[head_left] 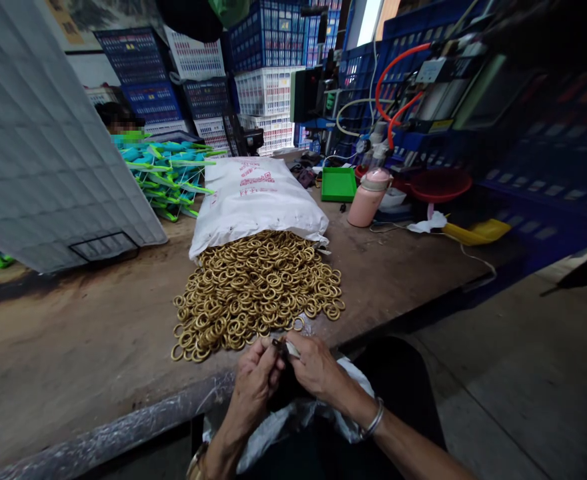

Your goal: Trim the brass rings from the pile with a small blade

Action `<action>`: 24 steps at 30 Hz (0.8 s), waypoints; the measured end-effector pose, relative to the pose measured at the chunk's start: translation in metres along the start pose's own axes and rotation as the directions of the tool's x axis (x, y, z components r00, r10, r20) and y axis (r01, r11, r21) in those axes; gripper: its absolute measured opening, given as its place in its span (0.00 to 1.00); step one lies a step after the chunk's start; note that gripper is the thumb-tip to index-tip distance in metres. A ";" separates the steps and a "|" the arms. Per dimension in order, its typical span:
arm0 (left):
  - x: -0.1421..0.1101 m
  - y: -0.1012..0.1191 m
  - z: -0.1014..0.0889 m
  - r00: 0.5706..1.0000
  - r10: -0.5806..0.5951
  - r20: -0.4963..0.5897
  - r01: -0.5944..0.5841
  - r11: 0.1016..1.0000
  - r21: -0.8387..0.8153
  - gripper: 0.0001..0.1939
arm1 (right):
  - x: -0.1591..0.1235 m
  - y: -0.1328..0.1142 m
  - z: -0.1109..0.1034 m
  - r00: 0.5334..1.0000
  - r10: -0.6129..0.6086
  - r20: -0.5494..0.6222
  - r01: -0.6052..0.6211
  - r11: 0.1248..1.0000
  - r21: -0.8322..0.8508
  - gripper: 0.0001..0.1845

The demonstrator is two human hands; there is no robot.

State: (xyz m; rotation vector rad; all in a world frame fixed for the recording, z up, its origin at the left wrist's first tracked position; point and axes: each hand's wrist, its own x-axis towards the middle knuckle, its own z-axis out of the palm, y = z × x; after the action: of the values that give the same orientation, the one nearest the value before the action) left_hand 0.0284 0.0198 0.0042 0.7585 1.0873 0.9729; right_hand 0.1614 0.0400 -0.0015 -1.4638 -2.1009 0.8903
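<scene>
Just past the table's front edge, my left hand (258, 373) and my right hand (318, 367) meet, both closed. A small dark-gold piece, apparently a ring (275, 343), is pinched in the left fingertips. The right fingers press on a small pale, flat thing (292, 349) against it; its kind I cannot make out. Close beyond the hands lies a big heap of gold-coloured rings (258, 287), spilling from the mouth of a white woven sack (258, 193) with red print. A whitish plastic sheet (278, 423) lies across my lap beneath the hands.
The brown table (98, 347) has a plastic-wrapped front edge. A grey panel (63, 147) stands at the left, beside green and blue pieces (168, 173). At the right are a green tray (338, 185), a pink bottle (368, 200), a yellow scoop (478, 231) and a pneumatic device (438, 87). Crates stand behind.
</scene>
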 end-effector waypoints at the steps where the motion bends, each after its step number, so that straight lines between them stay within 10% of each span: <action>1: 0.000 0.000 0.000 1.000 0.006 -0.009 -0.006 1.000 0.022 0.16 | -0.001 -0.001 0.001 1.000 -0.010 0.022 0.012 0.999 -0.048 0.09; 8: -0.012 0.004 0.001 0.999 0.033 0.004 -0.033 0.991 0.130 0.17 | 0.003 0.003 -0.006 0.995 0.094 -0.012 -0.093 0.940 -0.329 0.14; 17: -0.007 -0.004 -0.003 0.999 0.005 0.042 0.004 0.980 -0.198 0.15 | 0.053 0.008 -0.022 0.939 -0.052 -0.339 -0.066 0.942 -0.328 0.10; 24: -0.004 0.003 -0.009 0.999 -0.046 0.004 0.045 0.935 -0.351 0.16 | 0.099 -0.004 -0.034 0.938 0.008 -0.348 -0.162 0.895 -0.415 0.07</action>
State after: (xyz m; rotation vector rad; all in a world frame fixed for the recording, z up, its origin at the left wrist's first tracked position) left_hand 0.0187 0.0177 0.0057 0.4369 0.8963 1.0921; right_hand 0.1465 0.1410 0.0239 -1.7933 -2.0601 0.1584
